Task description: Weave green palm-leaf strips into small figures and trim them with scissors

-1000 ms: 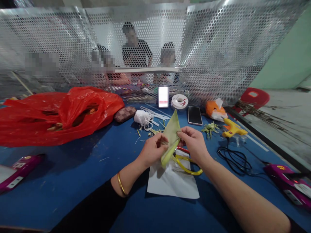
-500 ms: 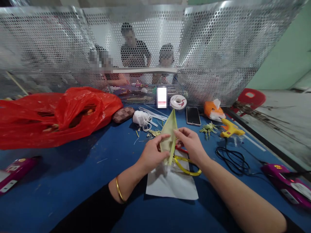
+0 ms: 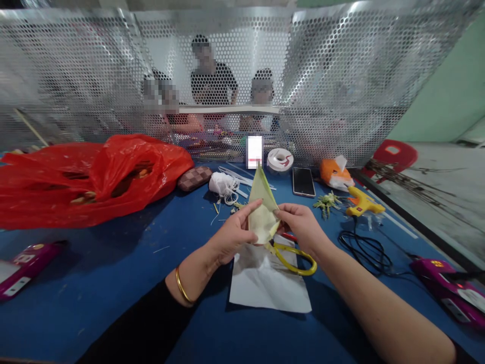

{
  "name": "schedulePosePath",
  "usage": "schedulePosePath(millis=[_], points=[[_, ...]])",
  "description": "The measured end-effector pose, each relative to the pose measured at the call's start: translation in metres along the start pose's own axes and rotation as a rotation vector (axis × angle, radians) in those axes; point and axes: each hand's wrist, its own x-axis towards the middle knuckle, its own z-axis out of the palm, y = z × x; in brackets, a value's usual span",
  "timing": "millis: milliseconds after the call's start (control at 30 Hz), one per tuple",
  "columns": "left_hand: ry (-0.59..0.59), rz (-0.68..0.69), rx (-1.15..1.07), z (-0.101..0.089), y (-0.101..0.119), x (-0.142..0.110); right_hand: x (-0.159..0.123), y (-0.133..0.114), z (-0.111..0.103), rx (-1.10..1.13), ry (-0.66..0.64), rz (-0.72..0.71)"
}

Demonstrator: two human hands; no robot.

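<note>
A pale green leaf-like husk point(image 3: 261, 217), wide below and tapering to a point at the top, is held up between my two hands. My left hand point(image 3: 237, 230) grips its left edge, with the thumb low and the index finger stretched across its face. On the right edge my right hand point(image 3: 297, 222) pinches the husk between thumb and fingers. Below the husk lies a sheet of white paper point(image 3: 269, 288). Scissors with yellow handles point(image 3: 295, 270) rest on the paper, under my right hand; their blades are mostly hidden.
A red plastic bag point(image 3: 151, 167) fills the back left, beside a checkered pouch point(image 3: 195, 178) and white string point(image 3: 223, 186). Further right are a ribbon roll point(image 3: 280, 160), a phone point(image 3: 303, 181), green scraps point(image 3: 326, 203), a yellow glue gun point(image 3: 364, 201) and a purple power strip point(image 3: 450, 285).
The husk has turned from nearly edge-on to show its broad inner face, and its tip has shifted left. Both hands have kept hold of it. The scissors and paper stay put.
</note>
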Motion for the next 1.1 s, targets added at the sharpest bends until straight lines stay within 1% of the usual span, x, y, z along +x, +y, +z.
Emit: schedulePosePath(millis=[100, 200, 267, 367, 433, 500, 567, 600, 667, 700, 733, 767, 833, 933, 1000, 1100], points=[[0.029, -0.082, -0.055, 0.0, 0.002, -0.001, 0.001, 0.002, -0.001, 0.006, 0.016, -0.007], [0.064, -0.087, -0.079, 0.001, -0.002, 0.0, 0.002, 0.008, 0.0, -0.021, 0.028, -0.045], [0.121, -0.079, -0.052, 0.002, -0.005, 0.001, 0.003, 0.014, 0.002, -0.051, 0.026, -0.071], [0.244, -0.033, 0.027, 0.003, -0.011, 0.003, 0.003, 0.02, 0.007, -0.098, -0.016, -0.082], [0.278, 0.031, 0.091, 0.003, -0.013, 0.004, 0.004, 0.018, 0.008, -0.135, -0.057, -0.082], [0.291, 0.095, 0.181, 0.001, -0.014, 0.005, 0.003, 0.011, 0.002, -0.179, -0.099, -0.083], [0.316, 0.151, 0.292, -0.002, -0.015, 0.006, 0.001, 0.0, -0.01, -0.294, -0.148, -0.11], [0.331, 0.175, 0.345, -0.004, -0.014, 0.007, -0.002, -0.006, -0.018, -0.387, -0.177, -0.137], [0.357, 0.208, 0.444, -0.008, -0.014, 0.008, -0.009, -0.014, -0.032, -0.902, -0.253, -0.284], [0.368, 0.213, 0.493, -0.01, -0.013, 0.008, -0.013, -0.016, -0.038, -1.099, -0.268, -0.31], [0.377, 0.216, 0.538, -0.011, -0.013, 0.008, -0.018, -0.015, -0.043, -1.252, -0.273, -0.294], [0.383, 0.219, 0.575, -0.012, -0.012, 0.008, -0.022, -0.012, -0.045, -1.357, -0.27, -0.271], [0.399, 0.23, 0.63, -0.014, -0.01, 0.008, -0.028, -0.004, -0.047, -1.443, -0.305, -0.305], [0.444, 0.253, 0.677, -0.017, -0.005, 0.007, -0.031, 0.008, -0.044, -1.42, -0.313, -0.359], [0.476, 0.268, 0.698, -0.018, -0.001, 0.006, -0.031, 0.011, -0.042, -1.408, -0.31, -0.369], [0.498, 0.269, 0.716, -0.02, 0.006, 0.005, -0.03, 0.008, -0.039, -1.429, -0.286, -0.345]])
